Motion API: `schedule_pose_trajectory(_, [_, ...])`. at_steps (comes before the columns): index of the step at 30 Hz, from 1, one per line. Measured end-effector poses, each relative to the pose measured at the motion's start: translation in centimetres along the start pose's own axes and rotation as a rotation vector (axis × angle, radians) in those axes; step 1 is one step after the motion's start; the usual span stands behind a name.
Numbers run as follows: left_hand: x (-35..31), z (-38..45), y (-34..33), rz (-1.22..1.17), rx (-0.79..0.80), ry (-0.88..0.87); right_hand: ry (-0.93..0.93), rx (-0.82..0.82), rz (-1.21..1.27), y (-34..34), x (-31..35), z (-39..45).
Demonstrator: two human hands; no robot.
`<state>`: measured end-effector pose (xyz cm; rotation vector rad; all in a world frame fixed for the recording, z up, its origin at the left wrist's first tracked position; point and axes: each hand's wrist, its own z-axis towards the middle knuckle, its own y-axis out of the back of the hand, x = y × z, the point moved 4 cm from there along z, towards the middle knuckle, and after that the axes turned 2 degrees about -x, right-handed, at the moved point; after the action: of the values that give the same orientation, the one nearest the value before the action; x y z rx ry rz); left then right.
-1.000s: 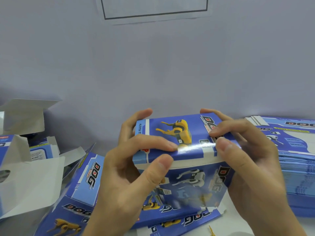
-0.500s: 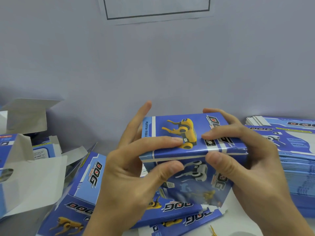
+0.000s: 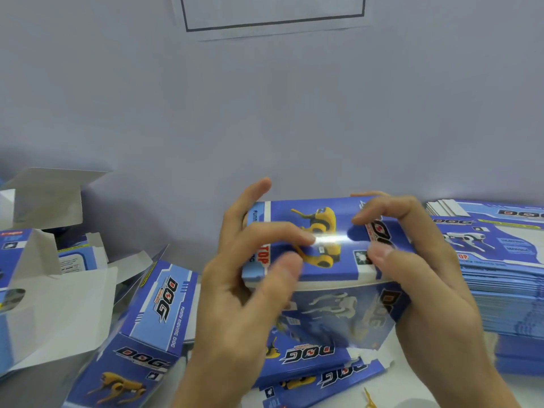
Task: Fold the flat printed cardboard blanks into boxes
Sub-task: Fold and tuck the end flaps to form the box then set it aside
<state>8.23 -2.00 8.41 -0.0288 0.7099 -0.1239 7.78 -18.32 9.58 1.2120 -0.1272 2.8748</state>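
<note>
- We hold the blue printed cardboard box with the yellow robot dog on its top panel up off the table, in front of us at mid-frame, so that both hands can reach round it at once.
- Our left hand grips the box's left end: the forefinger lies across the top panel, the thumb presses the front edge, and another finger stands up behind the far corner. We judge this grip is there to keep the sleeve square while the top is pressed down.
- Our right hand grips the right end, fingers curled over the top panel and thumb against the front edge. This looks like the closing of the top flap, near the end of this box; the left thumb is blurred, so we cannot tell exactly where it touches.
- The tall stack of flat blue printed cardboard blanks sits just to the right, within easy reach of the right hand, likely as the supply for the next pieces.
- Folded blue boxes marked DOG lie tumbled on the table to the left and beneath our hands, seemingly where finished ones are dropped.
- At the far left an open blue box with grey-white flaps raised stands near the pale grey wall.
- Many blanks are left in the stack, so we judge the task far from done.
</note>
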Motion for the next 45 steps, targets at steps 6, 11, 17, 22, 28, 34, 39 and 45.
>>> schedule_pose_trajectory(6, [-0.5, 0.2, 0.7, -0.001, 0.058, -0.014, 0.013, 0.070, 0.027, 0.4, -0.2, -0.7])
schedule_pose_trajectory(11, [-0.6, 0.1, 0.2, 0.018, 0.056, -0.051, 0.103, 0.080, -0.167, 0.5, 0.4, -0.5])
schedule_pose_trajectory(17, [0.2, 0.1, -0.3, 0.175, 0.053, -0.121, 0.029, 0.044, -0.098, 0.3, -0.3, -0.6])
schedule_pose_trajectory(22, [0.2, 0.1, 0.4, 0.233, 0.095, -0.110, 0.053, 0.001, -0.070, -0.2, -0.1, -0.6])
schedule_pose_trajectory(28, [0.1, 0.6, 2.2, 0.373, -0.112, -0.134, 0.191, -0.209, -0.066, 0.4, -0.1, -0.4])
schedule_pose_trajectory(34, [3.2, 0.0, 4.5, -0.043, -0.713, 0.040, 0.119, -0.324, -0.323, 0.8, -0.9, -0.5])
schedule_pose_trajectory(39, [7.2, -1.0, 2.6, -0.303, -0.662, 0.381, -0.650, 0.098, -0.198, -1.9, -5.9, -1.6])
schedule_pose_trajectory(45, [9.5, -3.0, -1.8, -0.279, -0.143, 0.690, -0.560, -0.345, 0.494, -0.3, -9.1, -1.7])
